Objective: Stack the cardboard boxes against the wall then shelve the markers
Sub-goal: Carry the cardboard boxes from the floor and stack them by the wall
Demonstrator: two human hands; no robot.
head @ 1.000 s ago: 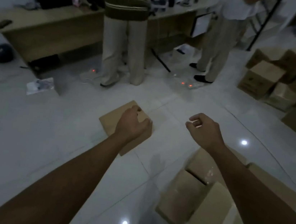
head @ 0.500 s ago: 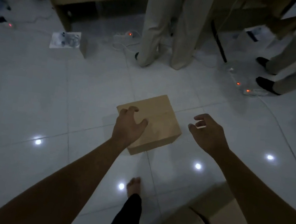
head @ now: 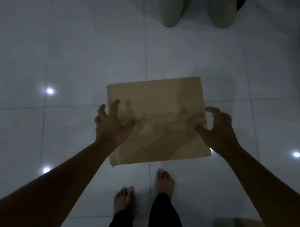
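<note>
Dim, glossy tiled floor (head: pixel 77 46). At centre lies the cardboard box (head: pixel 156 118); our left hand (head: pixel 112 125) at nine o'clock and right hand (head: pixel 217 130) at three clasp its edges, apparently to lift.

A single wide-angle view from a camera worn on the person's head looks almost straight down at a pale tiled floor (head: pixel 68 49). A cardboard box (head: pixel 156 118) sits at the centre, near the lens. Below the box, bare feet (head: pixel 165 182) show; both forearms enter from the bottom corners, reaching toward the box.
</note>
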